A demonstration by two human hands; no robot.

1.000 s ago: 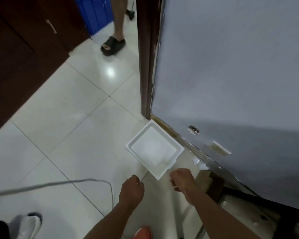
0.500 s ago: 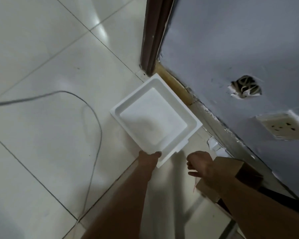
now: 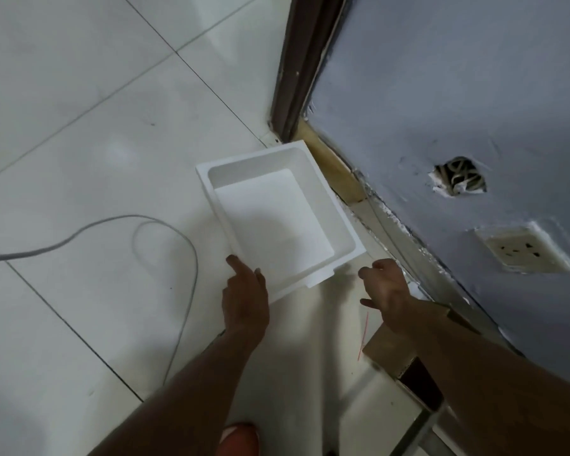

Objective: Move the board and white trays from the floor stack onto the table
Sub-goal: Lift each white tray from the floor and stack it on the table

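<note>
A white tray with a deep rim lies on the pale floor tiles, close to the corner where the door frame meets the blue-grey wall. My left hand grips its near-left corner, index finger along the left side and thumb on the rim. A little off the near-right corner, my right hand hovers with its fingers spread and touches nothing. Whether more trays or a board lie under this tray cannot be made out.
A grey cable loops over the tiles left of the tray. A brown cardboard box sits under my right forearm by the wall. The wall holds a socket and a broken hole. The dark door frame stands behind.
The view has moved closer to the floor. The tray has turned a little clockwise. My left hand has shifted to its near-left corner and my right hand has opened beside it.
</note>
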